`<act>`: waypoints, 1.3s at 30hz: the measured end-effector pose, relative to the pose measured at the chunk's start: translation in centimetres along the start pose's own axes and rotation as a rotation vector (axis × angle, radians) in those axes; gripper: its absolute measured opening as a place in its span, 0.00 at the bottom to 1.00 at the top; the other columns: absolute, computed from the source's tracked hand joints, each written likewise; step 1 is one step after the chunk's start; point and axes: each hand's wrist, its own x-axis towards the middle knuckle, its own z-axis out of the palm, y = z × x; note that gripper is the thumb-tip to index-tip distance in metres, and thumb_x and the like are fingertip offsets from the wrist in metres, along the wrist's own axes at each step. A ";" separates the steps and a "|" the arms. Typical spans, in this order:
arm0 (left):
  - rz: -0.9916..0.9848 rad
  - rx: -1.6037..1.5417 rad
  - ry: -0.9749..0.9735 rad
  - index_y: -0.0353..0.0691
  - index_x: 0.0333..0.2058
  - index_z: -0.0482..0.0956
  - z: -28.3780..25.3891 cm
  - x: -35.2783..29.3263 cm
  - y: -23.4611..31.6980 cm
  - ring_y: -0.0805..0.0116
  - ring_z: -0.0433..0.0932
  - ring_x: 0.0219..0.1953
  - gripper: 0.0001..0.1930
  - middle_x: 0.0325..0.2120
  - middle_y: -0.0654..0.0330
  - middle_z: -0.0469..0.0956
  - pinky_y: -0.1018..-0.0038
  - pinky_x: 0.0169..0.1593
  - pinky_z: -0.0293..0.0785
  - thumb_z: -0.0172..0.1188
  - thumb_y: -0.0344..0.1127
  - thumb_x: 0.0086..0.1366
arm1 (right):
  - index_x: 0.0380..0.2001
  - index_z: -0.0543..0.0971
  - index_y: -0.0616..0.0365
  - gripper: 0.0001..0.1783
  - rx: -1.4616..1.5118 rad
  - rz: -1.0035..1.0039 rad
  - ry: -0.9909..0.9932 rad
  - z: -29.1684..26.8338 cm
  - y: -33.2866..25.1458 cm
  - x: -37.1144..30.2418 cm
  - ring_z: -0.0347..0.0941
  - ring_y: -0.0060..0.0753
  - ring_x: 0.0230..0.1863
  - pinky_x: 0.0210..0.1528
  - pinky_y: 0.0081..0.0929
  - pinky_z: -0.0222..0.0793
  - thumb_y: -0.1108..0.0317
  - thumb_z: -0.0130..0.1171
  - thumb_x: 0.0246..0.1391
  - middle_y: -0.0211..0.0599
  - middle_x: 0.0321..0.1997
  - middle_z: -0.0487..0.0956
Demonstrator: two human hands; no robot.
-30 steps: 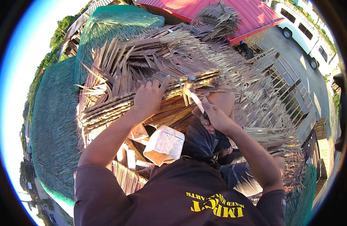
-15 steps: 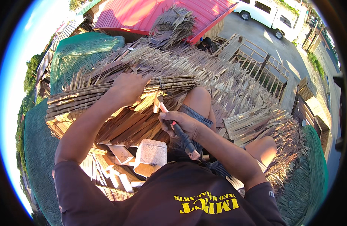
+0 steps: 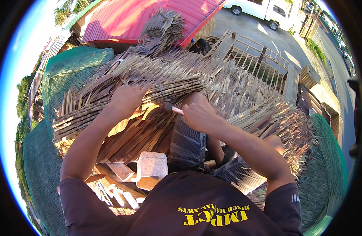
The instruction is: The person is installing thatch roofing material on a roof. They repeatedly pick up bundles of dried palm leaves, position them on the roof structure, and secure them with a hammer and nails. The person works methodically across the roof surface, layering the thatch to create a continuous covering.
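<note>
Bundle (image 3: 175, 89): a long stack of dry leaf sheets with stick edges, lying at a slant across the roof in front of the person.
Left hand (image 3: 127, 100): on top of the bundle near its middle. The fingertips are tucked out of sight, so I cannot tell if they grip it or just press.
Right hand (image 3: 199, 115): fingers wrapped around the hammer (image 3: 176, 110). The hammer's head is at the bundle's low edge, just under the tie (image 3: 161, 91). I cannot tell if they touch.
Done so far: much of the leaf roof (image 3: 238, 86) to the right looks covered.
Left to do: the tie is still around the bundle — its sheets look not yet split up.
Edges: the leaf roof ends on the right, near a wood frame (image 3: 261, 63). A green net (image 3: 75, 65) lies past the bundle's far left side.
Room: a knee (image 3: 192, 98) is just beside the right hand — a big swing looks tight. A white tub (image 3: 152, 166) sits below the bundle, close to the shirt (image 3: 149, 210). The far side looks freer.
</note>
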 end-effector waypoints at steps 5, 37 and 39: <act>-0.043 -0.039 0.038 0.49 0.69 0.56 1.4 0.4 1.1 0.50 0.83 0.38 0.46 0.41 0.54 0.79 0.58 0.41 0.80 0.72 0.46 0.56 | 0.49 0.75 0.60 0.22 1.603 0.185 -0.552 0.6 -2.8 0.8 0.80 0.27 0.28 0.27 0.29 0.75 0.51 0.58 0.64 0.34 0.30 0.81; -0.042 -0.161 -0.070 0.51 0.73 0.48 3.5 1.6 2.3 0.50 0.82 0.45 0.54 0.48 0.51 0.75 0.57 0.45 0.81 0.73 0.51 0.53 | 0.49 0.77 0.57 0.18 0.690 0.006 0.359 2.7 -0.8 -2.4 0.76 0.31 0.23 0.26 0.34 0.71 0.54 0.50 0.69 0.38 0.22 0.78; -0.050 -0.125 -0.097 0.51 0.73 0.48 3.3 1.8 2.5 0.50 0.82 0.45 0.55 0.48 0.51 0.75 0.59 0.45 0.81 0.73 0.52 0.53 | 0.50 0.78 0.57 0.21 0.023 -0.090 0.281 1.9 1.2 -1.9 0.78 0.38 0.23 0.26 0.40 0.72 0.52 0.54 0.65 0.35 0.23 0.80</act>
